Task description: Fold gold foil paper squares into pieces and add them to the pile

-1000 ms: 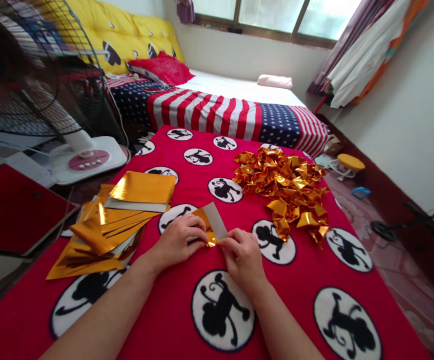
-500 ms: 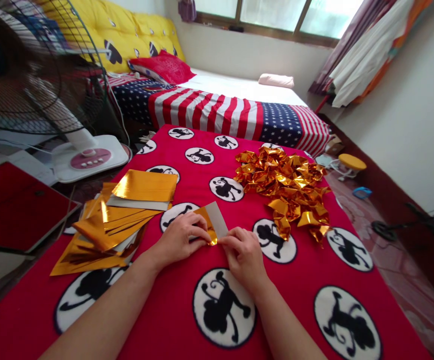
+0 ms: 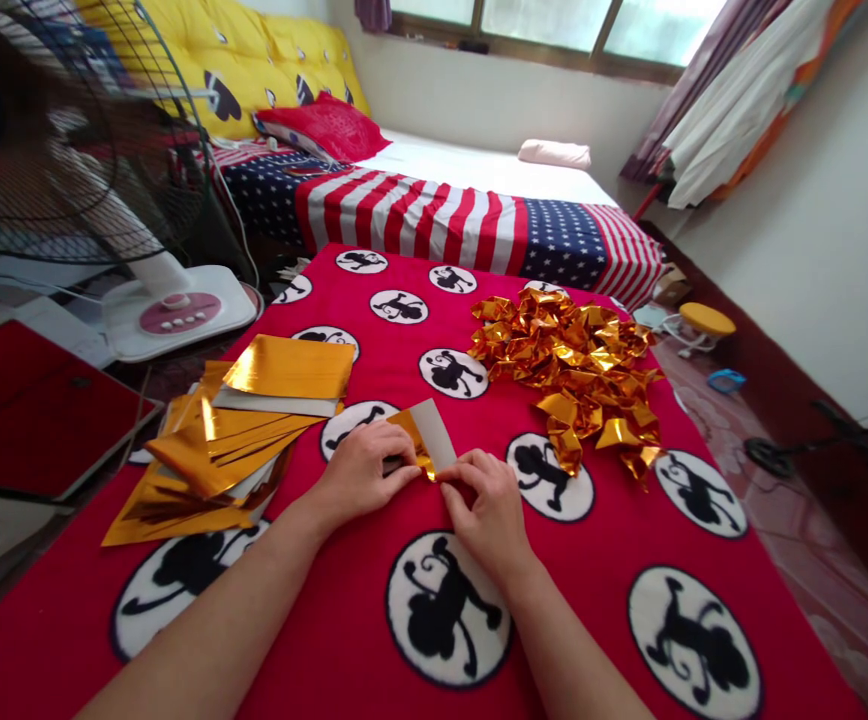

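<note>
A sheet of gold foil paper (image 3: 435, 432) with a grey-white back lies partly folded on the red cloth (image 3: 591, 620), between my hands. My left hand (image 3: 372, 470) grips its left side, fingers bent and thumb close to the near corner. My right hand (image 3: 488, 505) pinches the near right edge between thumb and forefinger. The part of the sheet under my left fingers is hidden. To the left lies a loose stack of flat gold foil sheets (image 3: 284, 370). Several folded gold foil pieces (image 3: 569, 365) are heaped at the right.
A standing fan (image 3: 179, 310) is at the left, beside a dark red panel (image 3: 21, 410). Beyond the table is a bed with a flag-patterned cover (image 3: 419, 215). A yellow-topped stool (image 3: 706, 320) stands on the floor at the right.
Both hands keep their hold on the foil sheet. Their fingertips at the near corner have shifted slightly, and the view has tilted a little.
</note>
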A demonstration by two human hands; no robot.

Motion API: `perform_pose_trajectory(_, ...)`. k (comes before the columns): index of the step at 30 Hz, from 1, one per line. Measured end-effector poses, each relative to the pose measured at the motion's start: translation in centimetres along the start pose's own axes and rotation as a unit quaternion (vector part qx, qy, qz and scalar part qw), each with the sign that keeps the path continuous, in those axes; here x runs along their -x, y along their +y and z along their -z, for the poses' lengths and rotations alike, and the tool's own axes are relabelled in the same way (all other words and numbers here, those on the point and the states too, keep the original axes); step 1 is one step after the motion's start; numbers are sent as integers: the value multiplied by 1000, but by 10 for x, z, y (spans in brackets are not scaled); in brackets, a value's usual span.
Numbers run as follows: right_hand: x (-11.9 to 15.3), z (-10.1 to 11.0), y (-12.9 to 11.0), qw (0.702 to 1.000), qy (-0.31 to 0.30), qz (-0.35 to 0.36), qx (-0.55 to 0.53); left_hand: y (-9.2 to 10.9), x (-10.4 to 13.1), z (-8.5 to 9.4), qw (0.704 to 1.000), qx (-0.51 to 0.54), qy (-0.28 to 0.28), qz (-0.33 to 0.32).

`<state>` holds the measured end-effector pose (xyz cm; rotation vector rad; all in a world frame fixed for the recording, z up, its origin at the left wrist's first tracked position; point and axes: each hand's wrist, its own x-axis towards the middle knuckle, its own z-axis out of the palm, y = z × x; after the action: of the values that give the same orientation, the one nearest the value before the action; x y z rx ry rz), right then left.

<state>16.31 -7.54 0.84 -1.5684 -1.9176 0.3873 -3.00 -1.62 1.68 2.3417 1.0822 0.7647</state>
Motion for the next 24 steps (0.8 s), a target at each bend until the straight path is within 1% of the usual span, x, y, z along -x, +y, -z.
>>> perform_pose_trajectory(13, -5, -4, -3, 999, 2, -35, 19, 3, -1, -4, 998, -50, -10, 41)
perform_pose_trajectory(24, -3, -8, -9, 997, 20, -45, 58, 5, -3, -11, 995, -67, 15, 66)
